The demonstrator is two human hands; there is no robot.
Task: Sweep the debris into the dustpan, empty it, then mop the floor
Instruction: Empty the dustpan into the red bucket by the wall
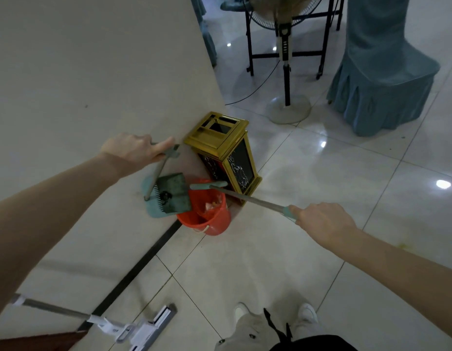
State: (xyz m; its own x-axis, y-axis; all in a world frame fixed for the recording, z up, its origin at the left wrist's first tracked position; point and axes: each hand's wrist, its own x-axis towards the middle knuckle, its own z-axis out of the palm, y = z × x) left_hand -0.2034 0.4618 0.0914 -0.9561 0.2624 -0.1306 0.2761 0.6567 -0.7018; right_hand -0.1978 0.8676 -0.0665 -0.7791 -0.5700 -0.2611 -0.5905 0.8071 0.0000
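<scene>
The left hand (134, 150), fingers curled, is gripping the handle top of the teal plastic long-handled dustpan (169, 196), which is tilting over the round red plastic bucket (209, 221) by the left wall. The right hand (323, 221) is clasping the grey metal-shafted broom (247, 198) by its end grip. Both are likely light, stiff tools, best held high.

The teal dustpan (169, 196) hangs tilted, its mouth over the rim of the red bucket (214, 224), its grey handle rising up-left. The broom (245, 198), with a teal head and a grey metal pole, reaches across the bucket's top. Inside lies pale and orange debris (211, 205), perhaps food scraps. The white mop (113, 325) rests by the wall, its head on the tiled floor (245, 262).
</scene>
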